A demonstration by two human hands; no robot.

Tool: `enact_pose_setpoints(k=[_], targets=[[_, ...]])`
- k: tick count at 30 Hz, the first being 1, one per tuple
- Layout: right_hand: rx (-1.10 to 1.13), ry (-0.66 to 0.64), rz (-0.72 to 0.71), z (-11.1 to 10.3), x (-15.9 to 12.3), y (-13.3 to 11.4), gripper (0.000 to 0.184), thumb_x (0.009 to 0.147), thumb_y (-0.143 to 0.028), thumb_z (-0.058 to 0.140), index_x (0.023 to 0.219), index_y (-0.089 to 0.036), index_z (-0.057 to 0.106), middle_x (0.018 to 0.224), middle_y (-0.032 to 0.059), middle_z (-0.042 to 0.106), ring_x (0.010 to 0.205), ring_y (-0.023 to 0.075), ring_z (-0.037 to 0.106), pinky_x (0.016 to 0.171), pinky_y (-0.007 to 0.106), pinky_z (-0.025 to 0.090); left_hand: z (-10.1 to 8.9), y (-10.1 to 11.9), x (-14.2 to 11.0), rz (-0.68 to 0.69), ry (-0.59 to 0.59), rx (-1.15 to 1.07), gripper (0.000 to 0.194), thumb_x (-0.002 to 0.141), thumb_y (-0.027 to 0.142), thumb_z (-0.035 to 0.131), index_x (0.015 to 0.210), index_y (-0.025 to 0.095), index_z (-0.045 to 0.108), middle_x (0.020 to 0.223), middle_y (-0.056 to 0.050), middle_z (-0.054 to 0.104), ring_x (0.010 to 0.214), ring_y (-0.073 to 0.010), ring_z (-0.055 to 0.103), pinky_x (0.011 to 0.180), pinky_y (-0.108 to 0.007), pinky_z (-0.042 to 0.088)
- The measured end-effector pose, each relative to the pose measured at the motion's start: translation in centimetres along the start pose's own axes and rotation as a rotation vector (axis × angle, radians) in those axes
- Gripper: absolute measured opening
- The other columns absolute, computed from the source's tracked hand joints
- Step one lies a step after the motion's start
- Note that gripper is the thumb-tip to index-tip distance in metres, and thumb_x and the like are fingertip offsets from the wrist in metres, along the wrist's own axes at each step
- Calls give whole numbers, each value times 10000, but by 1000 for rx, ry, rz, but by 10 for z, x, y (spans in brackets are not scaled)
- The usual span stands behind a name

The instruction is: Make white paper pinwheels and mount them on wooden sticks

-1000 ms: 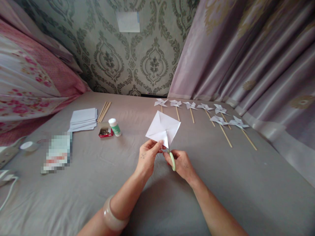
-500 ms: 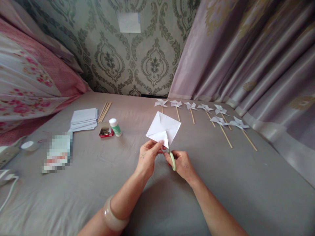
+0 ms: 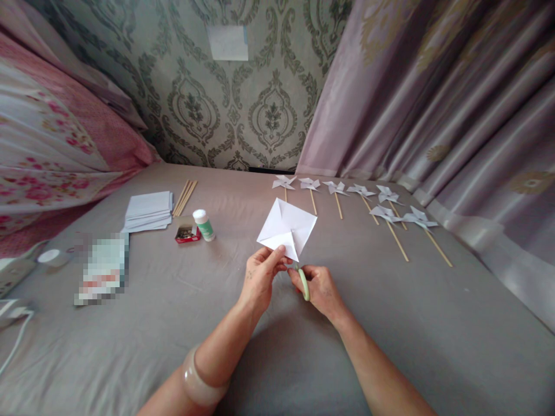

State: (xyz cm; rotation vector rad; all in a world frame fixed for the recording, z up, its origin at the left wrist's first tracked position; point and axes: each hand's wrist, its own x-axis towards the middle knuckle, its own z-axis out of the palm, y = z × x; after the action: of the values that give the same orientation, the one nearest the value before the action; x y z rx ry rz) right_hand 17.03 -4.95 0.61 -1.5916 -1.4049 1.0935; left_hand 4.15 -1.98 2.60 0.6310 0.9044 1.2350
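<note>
My left hand (image 3: 264,270) pinches the near corner of a creased white paper square (image 3: 291,224), thumb on top and fingers below. The square is held up over the sheet, one corner pointing away from me. My right hand (image 3: 318,287) is closed around scissors (image 3: 304,284) with pale green handles. The scissors' blades are at the paper's near edge, mostly hidden by the paper and my fingers. Beyond the paper, several white paper pinwheels (image 3: 336,188) on wooden sticks lie on the sheet.
A stack of white paper (image 3: 148,211) lies at the left, beside several wooden sticks (image 3: 185,198). Near them are a red box of small metal pieces (image 3: 187,233) and a white bottle with a green label (image 3: 203,225). A power strip (image 3: 15,276) sits at the left edge.
The paper square has shifted very slightly in my left hand, its right corner moving a little left. Both hands stay nearly in place.
</note>
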Motion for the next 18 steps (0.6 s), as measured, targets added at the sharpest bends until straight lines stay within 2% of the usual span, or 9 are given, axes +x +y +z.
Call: enact_pose_setpoints(k=[4, 7, 13, 15, 18], targets=[[-45, -26, 17, 0, 1, 0, 422, 725, -501, 587, 503, -156, 490, 462, -35, 408, 465, 83, 360, 440, 215, 256, -3, -2, 4, 34, 24, 18, 270, 592, 331, 788, 633, 122, 623, 592, -21, 618, 553, -87, 557, 557, -197, 423], [-98, -108, 10, -1, 1, -1, 432, 726, -534, 573, 545, -146, 522, 500, -34, 423, 492, 89, 374, 457, 215, 279, -8, -4, 11, 51, 46, 25, 272, 575, 337, 795, 628, 132, 623, 604, -11, 606, 568, -84, 545, 548, -192, 405], [-431, -216, -47, -17, -13, -18, 443, 682, -579, 610, 642, -138, 583, 569, -31, 483, 548, 93, 402, 480, 206, 281, -20, -1, 25, 137, 136, -30, 336, 522, 383, 820, 638, 142, 617, 619, 15, 575, 577, -68, 510, 538, -185, 373], [-573, -213, 2, -27, -21, -22, 473, 637, -607, 638, 597, -139, 583, 531, -35, 454, 516, 85, 384, 461, 210, 246, -21, 2, 27, 144, 140, -76, 360, 494, 379, 836, 637, 143, 606, 619, 24, 563, 573, -62, 501, 535, -183, 365], [-784, -157, 151, -45, -36, -22, 530, 616, -656, 624, 488, -145, 559, 444, -25, 400, 444, 78, 348, 444, 234, 196, -18, 5, 25, 114, 117, -138, 386, 463, 358, 854, 605, 145, 565, 602, 35, 547, 565, -59, 495, 535, -186, 359]])
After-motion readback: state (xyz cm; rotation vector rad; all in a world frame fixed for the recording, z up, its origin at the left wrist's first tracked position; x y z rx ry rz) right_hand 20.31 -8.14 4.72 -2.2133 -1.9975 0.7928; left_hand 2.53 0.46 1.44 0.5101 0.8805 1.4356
